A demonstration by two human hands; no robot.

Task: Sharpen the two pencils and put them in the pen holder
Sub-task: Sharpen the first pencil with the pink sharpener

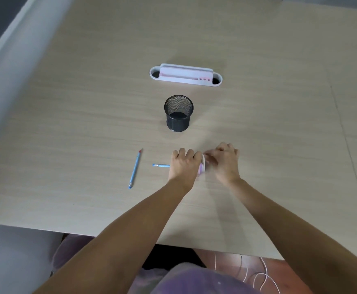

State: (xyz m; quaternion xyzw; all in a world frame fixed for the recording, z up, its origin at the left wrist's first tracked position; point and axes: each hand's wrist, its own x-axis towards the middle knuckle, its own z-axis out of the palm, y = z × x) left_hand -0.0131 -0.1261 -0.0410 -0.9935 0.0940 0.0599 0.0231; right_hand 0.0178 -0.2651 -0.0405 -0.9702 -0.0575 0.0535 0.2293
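A pink and white pencil sharpener (202,166) stands on the wooden table (279,124), gripped by my left hand (184,164). One blue pencil (161,165) lies level and sticks out to the left from under that hand, its tip end hidden. My right hand (224,161) is closed at the sharpener's right side, apparently on its crank, which is blurred. A second blue pencil (135,169) lies loose on the table to the left, red tip pointing away. The black mesh pen holder (178,113) stands upright and looks empty, beyond the hands.
A white and pink desk organiser (186,74) sits in a cable slot behind the pen holder. The table's near edge runs just in front of my lap. White cables (258,276) lie on the floor below right.
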